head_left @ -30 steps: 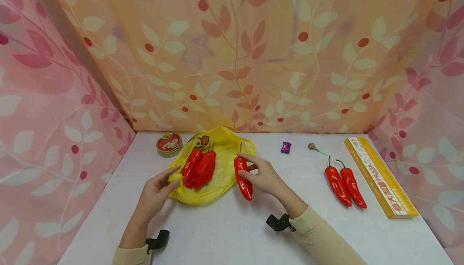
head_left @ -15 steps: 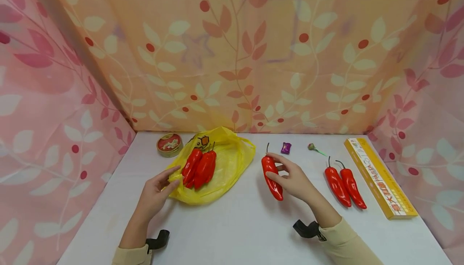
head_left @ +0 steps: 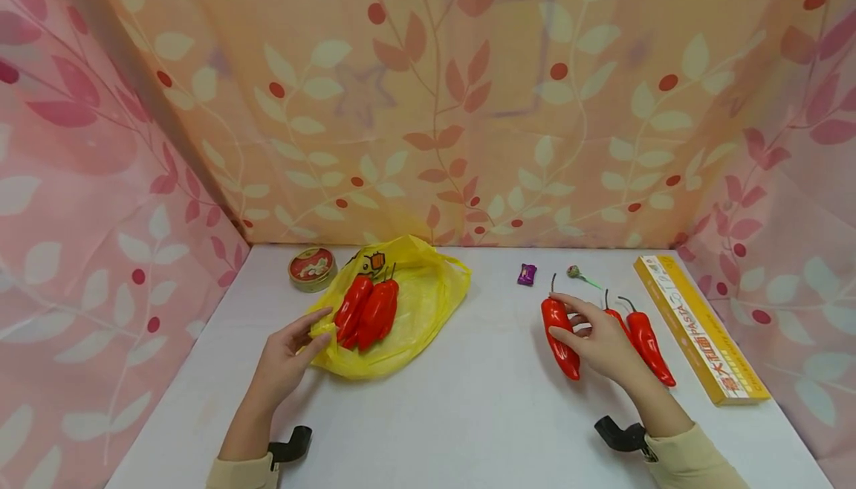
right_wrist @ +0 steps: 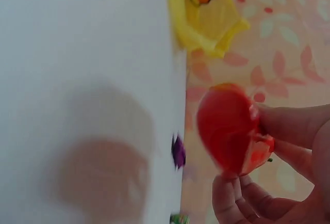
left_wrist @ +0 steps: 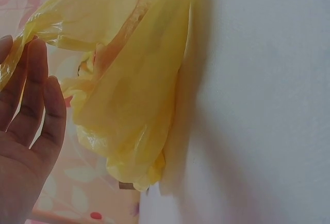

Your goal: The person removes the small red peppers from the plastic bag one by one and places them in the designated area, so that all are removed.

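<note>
Step in hand, as we judge it: carrying one red pepper out of the bag and across the desk to join the loose pair.

- Right hand: fingers curled round the red pepper, held just left of the two peppers lying on the desk, stem pointing away from us. The right wrist view shows its blunt end pinched between thumb and fingertips, blurred.
- Left hand: pinching the near-left edge of the yellow bag between thumb and fingers, holding its mouth up.
- Bagged peppers: three or so, lying in the yellow bag, well left of the pair.

Next move, we judge: lower the held pepper beside the pair, parallel, without knocking them, then let go.

Materials and shapes:
- Peppers: glossy, smooth, long and tapered, thin dark curved stems; the sheen looks like plastic to us.
- Yellow bag: thin, crinkled, translucent film with a printed cartoon.
- Round tin: flat, left of the bag.
- Purple wrapped sweet and lollipop: behind the pair.
- Long yellow box: cardboard, right of the pair.
- Desk: matt white.
</note>
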{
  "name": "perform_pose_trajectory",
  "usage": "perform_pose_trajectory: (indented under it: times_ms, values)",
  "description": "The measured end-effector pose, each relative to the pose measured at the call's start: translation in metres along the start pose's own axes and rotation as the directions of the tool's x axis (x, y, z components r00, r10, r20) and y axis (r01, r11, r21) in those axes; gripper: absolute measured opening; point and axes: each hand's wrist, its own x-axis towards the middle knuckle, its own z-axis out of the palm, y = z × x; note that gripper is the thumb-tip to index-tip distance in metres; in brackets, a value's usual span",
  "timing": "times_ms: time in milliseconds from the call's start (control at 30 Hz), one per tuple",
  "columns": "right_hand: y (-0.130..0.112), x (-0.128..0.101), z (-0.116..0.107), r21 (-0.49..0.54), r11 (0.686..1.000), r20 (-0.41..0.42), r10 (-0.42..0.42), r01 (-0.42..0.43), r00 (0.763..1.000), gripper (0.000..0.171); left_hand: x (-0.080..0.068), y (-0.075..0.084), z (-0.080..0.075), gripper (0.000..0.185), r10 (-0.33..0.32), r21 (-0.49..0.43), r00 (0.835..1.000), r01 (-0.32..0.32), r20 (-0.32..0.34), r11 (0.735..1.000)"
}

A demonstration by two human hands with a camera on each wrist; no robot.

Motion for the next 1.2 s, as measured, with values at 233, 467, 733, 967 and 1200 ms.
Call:
perform_pose_trajectory:
  times_ms: [233,467,733,967,1200]
  values:
    - [0.029,-0.007,-0.020,-0.203,0.978,-0.028,0.035,-0.040,0.999,0.064,-0.001,-0.001,0.000,0.050,-0.016,-0.003,1.000,0.016,0.005,1.000]
    - [0.044,-0.007,-0.024,-0.259,0.963,-0.018,0.068,-0.070,0.998,0.063,-0.001,-0.002,0.000,0.051,-0.016,0.009,1.000,0.016,0.005,1.000]
    - [0.049,-0.005,-0.022,-0.302,0.949,-0.004,0.095,-0.092,0.995,0.061,-0.001,-0.002,0.000,0.050,-0.017,0.002,1.000,0.017,0.009,1.000]
    - [0.052,-0.003,-0.022,-0.328,0.940,0.009,0.100,-0.091,0.995,0.060,0.000,-0.002,0.001,0.050,-0.019,0.006,1.000,0.019,0.011,1.000]
    - [0.050,-0.002,-0.025,-0.332,0.940,0.011,0.082,-0.074,0.997,0.060,0.000,-0.002,0.002,0.050,-0.019,0.005,1.000,0.019,0.008,1.000]
